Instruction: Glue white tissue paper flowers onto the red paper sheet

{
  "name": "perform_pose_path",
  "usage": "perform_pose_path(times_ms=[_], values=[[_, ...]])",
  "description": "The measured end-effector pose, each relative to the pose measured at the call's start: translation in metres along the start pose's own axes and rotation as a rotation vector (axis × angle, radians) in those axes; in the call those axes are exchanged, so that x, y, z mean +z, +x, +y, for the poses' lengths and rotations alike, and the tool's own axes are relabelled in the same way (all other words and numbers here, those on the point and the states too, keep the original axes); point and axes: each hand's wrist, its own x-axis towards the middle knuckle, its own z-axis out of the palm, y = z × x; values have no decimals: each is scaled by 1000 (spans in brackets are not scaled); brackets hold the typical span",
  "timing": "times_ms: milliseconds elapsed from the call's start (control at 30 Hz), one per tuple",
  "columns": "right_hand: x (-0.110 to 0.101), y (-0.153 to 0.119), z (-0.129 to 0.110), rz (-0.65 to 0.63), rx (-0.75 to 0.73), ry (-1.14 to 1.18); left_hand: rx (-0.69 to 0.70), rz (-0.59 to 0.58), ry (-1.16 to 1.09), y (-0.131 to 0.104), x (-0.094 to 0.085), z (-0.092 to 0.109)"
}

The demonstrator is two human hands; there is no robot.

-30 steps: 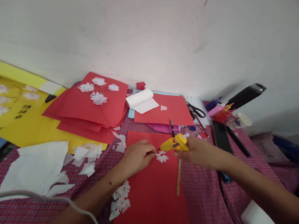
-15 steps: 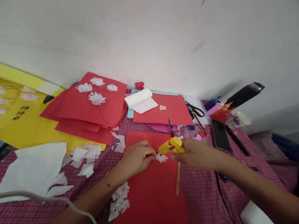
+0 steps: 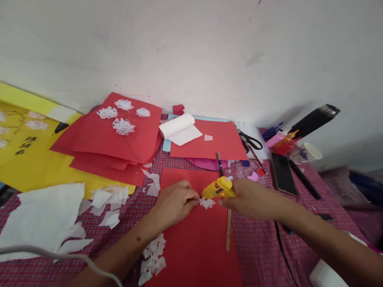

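Note:
My right hand (image 3: 249, 197) is wrapped round a yellow glue gun (image 3: 219, 189) with a small orange light on its side. Its nozzle points left, close to the fingertips of my left hand (image 3: 179, 200), which are pinched together; whatever they hold is too small to make out. Just below the nozzle, a small white paper flower (image 3: 207, 203) lies on a long red sheet (image 3: 198, 256). Beside my left forearm, a heap of torn white paper petals (image 3: 153, 257) rests on the sheet's left edge.
Left are red sheets with white flowers (image 3: 123, 127), yellow paper (image 3: 46, 160) and torn white paper (image 3: 41, 218). A white roll (image 3: 179, 126), scissors (image 3: 250, 140), a phone (image 3: 283, 173), a paper cup (image 3: 309, 152) and a black flask (image 3: 316, 119) stand behind. A grey cable (image 3: 42, 251) crosses the front.
Hardly anything differs. The glue gun and my right hand have shifted very slightly, while my left hand keeps its pinch beside the paper flower.

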Motion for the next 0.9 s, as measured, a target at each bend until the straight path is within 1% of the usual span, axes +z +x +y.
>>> perform_pose_path(times_ms=[233, 500, 700, 900], values=[[5, 3, 5, 21, 9, -2, 14, 6, 5, 1, 1, -1], [7, 3, 5, 61, 18, 5, 20, 9, -2, 1, 2, -2], [7, 1, 1, 76, -15, -77, 21, 13, -7, 0, 1, -1], [-1, -10, -9, 122, 16, -141, 27, 16, -11, 0, 2, -2]])
